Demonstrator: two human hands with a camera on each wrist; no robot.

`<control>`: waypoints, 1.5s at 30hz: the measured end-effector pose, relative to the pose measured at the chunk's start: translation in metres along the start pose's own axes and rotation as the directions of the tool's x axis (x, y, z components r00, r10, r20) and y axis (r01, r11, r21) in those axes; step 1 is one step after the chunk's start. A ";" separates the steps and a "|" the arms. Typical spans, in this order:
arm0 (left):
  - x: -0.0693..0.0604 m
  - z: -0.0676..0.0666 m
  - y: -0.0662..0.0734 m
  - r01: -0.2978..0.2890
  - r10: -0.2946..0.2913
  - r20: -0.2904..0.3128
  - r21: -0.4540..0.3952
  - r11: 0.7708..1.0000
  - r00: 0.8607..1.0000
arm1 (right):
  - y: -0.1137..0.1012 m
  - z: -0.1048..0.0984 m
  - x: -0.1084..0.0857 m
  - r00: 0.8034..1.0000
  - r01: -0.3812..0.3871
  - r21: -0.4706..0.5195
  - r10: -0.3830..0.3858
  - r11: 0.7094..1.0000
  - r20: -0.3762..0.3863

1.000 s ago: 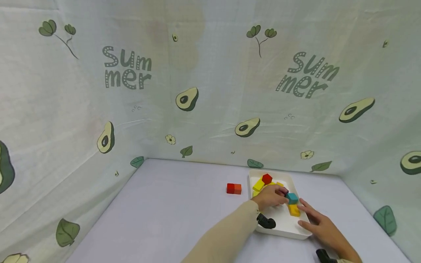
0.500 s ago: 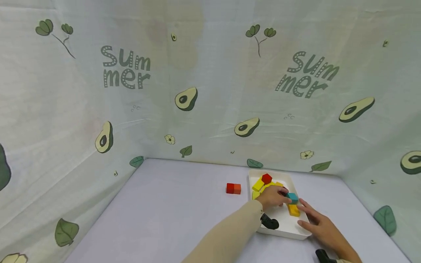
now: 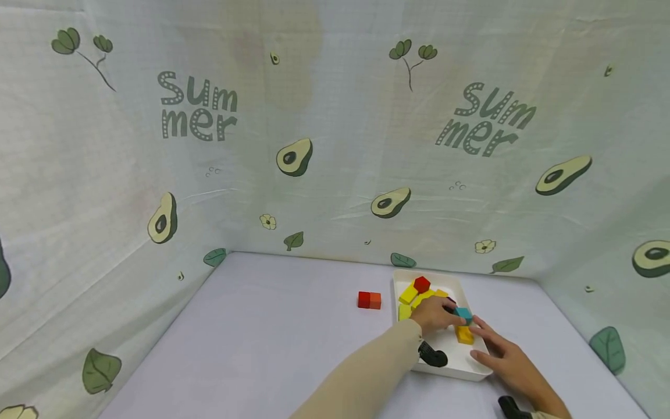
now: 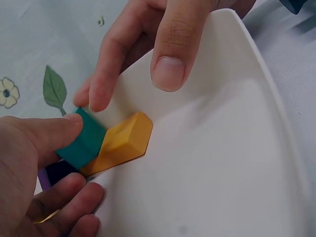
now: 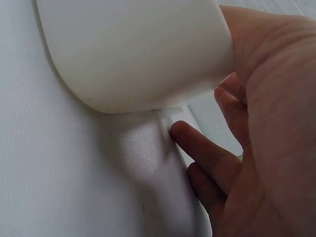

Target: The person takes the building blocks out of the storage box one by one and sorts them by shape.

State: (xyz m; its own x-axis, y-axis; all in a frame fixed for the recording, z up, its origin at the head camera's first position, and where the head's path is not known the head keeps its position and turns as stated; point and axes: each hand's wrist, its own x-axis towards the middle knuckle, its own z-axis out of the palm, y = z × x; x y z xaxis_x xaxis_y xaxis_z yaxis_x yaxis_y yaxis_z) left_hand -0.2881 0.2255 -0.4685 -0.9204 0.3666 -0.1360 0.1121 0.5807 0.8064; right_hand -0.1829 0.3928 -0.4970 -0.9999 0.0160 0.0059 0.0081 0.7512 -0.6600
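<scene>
In the head view my left hand [image 3: 433,314] reaches into a white tray [image 3: 452,368]. Its thumb and fingers pinch a teal block [image 4: 85,140]. That block sits against an orange-yellow block [image 4: 129,139] beside the tray wall, and a dark purple block [image 4: 60,172] shows between the thumb and lower fingers. My right hand [image 3: 510,359] is at the tray's right side, with its thumb over the inside and some fingertips at the rim near the teal block. In the right wrist view, the other right-hand fingers [image 5: 210,155] extend loosely outside the tray. My left index finger is mostly hidden.
Several yellow blocks [image 3: 409,294] and a red block [image 3: 421,284] lie in the tray's far left part. Left of the tray, a red block [image 3: 363,299] and an orange block [image 3: 375,301] sit side by side on the white table [image 3: 251,337]. Printed cloth [image 3: 335,116] surrounds the table.
My left wrist has shifted slightly right, while its fingers stay at the teal block. The right hand keeps nearly the same place, and the head view has turned a little.
</scene>
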 end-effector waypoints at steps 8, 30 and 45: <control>0.000 0.001 0.003 -0.020 0.026 -0.046 0.138 0.990 0.999 | 0.002 -0.001 0.000 1.000 0.007 0.003 -0.007 1.000 -0.006; -0.004 -0.018 -0.004 -0.019 0.025 0.029 -0.206 0.978 0.999 | -0.002 0.000 0.000 1.000 0.007 0.008 -0.007 1.000 0.002; -0.007 -0.036 -0.005 -0.084 0.110 0.071 -0.293 0.952 0.991 | -0.001 0.000 0.003 1.000 -0.026 -0.002 0.026 1.000 0.010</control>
State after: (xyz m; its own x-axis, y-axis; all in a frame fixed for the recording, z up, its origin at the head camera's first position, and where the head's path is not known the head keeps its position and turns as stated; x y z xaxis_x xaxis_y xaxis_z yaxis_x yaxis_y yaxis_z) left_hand -0.2958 0.1940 -0.4515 -0.8736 0.4787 -0.0872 0.0749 0.3093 0.9480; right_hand -0.1860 0.3917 -0.4962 -0.9994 0.0290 -0.0189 0.0343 0.7521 -0.6582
